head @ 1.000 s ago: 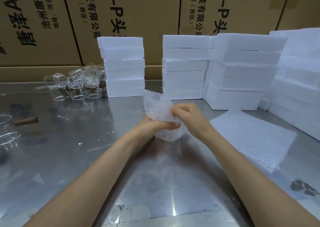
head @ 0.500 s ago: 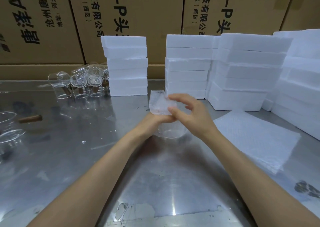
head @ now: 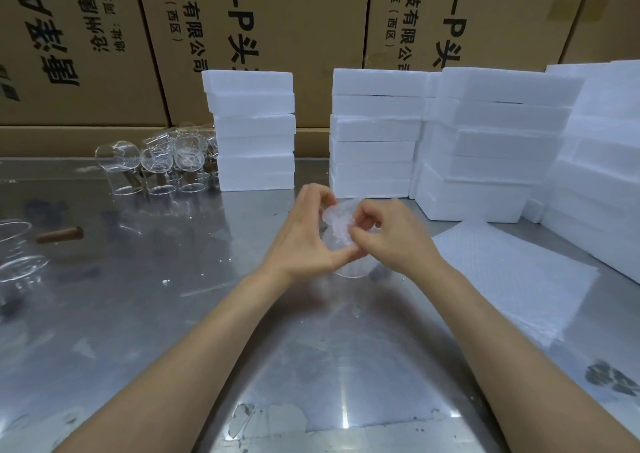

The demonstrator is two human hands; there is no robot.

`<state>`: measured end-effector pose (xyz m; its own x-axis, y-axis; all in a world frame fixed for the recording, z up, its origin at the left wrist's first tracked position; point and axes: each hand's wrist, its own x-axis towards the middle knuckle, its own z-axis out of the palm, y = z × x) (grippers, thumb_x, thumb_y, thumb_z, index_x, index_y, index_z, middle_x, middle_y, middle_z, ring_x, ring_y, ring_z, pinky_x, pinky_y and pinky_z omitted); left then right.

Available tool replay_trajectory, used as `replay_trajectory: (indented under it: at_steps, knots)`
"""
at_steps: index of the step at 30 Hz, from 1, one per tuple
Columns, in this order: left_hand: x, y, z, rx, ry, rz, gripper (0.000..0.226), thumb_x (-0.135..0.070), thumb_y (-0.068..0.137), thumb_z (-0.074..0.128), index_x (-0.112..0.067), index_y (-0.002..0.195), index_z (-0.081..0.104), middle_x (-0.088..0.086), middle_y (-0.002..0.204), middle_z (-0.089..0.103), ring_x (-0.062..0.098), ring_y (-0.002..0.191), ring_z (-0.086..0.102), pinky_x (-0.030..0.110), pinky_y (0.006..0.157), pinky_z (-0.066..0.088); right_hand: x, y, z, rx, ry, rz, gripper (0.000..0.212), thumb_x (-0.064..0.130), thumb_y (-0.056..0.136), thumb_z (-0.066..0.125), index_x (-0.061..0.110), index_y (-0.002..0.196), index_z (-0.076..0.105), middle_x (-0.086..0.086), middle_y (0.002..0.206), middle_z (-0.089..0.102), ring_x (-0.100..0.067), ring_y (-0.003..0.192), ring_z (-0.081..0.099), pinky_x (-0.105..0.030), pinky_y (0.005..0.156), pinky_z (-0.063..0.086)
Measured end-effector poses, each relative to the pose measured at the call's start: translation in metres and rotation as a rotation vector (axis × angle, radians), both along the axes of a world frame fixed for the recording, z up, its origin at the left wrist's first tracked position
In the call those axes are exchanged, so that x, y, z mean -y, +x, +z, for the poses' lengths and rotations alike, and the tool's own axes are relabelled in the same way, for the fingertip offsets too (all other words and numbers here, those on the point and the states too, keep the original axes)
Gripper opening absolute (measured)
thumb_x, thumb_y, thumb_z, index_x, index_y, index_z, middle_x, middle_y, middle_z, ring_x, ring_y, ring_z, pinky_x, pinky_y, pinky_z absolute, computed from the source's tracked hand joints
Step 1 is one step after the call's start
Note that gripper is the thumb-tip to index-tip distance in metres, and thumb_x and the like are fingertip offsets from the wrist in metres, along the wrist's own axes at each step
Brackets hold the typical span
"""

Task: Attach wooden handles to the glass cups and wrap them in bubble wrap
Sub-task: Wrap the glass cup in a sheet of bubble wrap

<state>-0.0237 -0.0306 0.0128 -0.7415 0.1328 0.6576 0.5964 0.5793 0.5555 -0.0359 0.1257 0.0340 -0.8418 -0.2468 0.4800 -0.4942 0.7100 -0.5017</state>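
Now both hands meet above the middle of the shiny scratched metal table, and between them is a clear glass cup covered in crumpled transparent bubble wrap. The left hand has its fingers curled around the left side of this wrapped cup, with the thumb pressed at the lower front. The right hand has its fingers bent and pinches the loose bubble wrap at the top of the cup. The round bottom edge of the glass shows under the hands, just over the table surface; I cannot tell if it touches the table. At the right of the hands a flat pile of white bubble wrap sheets lies on the table. Behind the hands stand several stacks of white foam blocks, and 1 more stack stands apart at the left. Beside this left stack is a group of clear glass cups with brown wooden handles. Far at the left, 1 loose brown wooden handle lies on the table, near some more clear glass pieces at the edge of the view. Large brown cardboard boxes with black printed characters fill the background.
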Motion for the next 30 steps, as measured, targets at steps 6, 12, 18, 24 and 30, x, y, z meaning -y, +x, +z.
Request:
replay_trajectory:
  at_steps: [6,12,18,24,30]
  knots:
    - [-0.001,0.008,0.003,-0.209,-0.262,0.058,0.027,-0.036,0.073,0.069,-0.013,0.082,0.060,-0.006,0.082,0.058,0.015,0.075,0.053,0.036,0.066,0.046,0.001,0.004,0.003,0.048,0.223,-0.018,0.033,0.046,0.079,0.033,0.028,0.053,0.046,0.008,0.062,0.051,-0.017,0.084,0.038,-0.032,0.069,0.029]
    - [-0.001,0.008,0.005,-0.140,-0.484,0.013,0.045,-0.052,0.075,0.052,-0.016,0.091,0.073,-0.001,0.081,0.068,0.020,0.092,0.057,0.034,0.087,0.042,0.000,0.007,0.000,0.002,0.259,-0.042,0.053,0.032,0.095,0.040,0.016,0.044,0.043,0.003,0.052,0.041,-0.017,0.079,0.037,-0.029,0.066,0.019]
    - [-0.001,0.009,0.002,-0.155,-0.501,0.081,0.048,-0.055,0.076,0.049,-0.012,0.084,0.069,-0.002,0.087,0.066,0.016,0.098,0.056,0.035,0.109,0.025,-0.003,0.005,-0.001,-0.229,-0.045,-0.210,0.036,0.033,0.093,0.044,0.018,0.072,0.070,0.005,0.066,0.062,-0.006,0.081,0.042,-0.029,0.062,0.034]
    - [0.004,0.011,0.001,-0.182,-0.316,0.122,0.045,-0.052,0.078,0.045,-0.017,0.088,0.072,-0.010,0.090,0.067,0.008,0.093,0.058,0.036,0.111,0.023,-0.003,0.001,-0.006,-0.167,0.032,-0.053,0.046,0.036,0.087,0.030,0.031,0.086,0.076,0.007,0.067,0.059,-0.005,0.086,0.038,-0.026,0.067,0.028]
    - [-0.003,0.009,0.003,-0.128,-0.476,0.078,0.059,-0.054,0.073,0.034,-0.016,0.093,0.074,-0.001,0.096,0.072,0.016,0.110,0.058,0.026,0.110,0.008,0.006,0.004,-0.008,-0.132,0.310,-0.020,0.057,0.035,0.083,0.016,0.013,0.068,0.067,0.004,0.066,0.055,-0.016,0.100,0.044,-0.026,0.084,0.023]
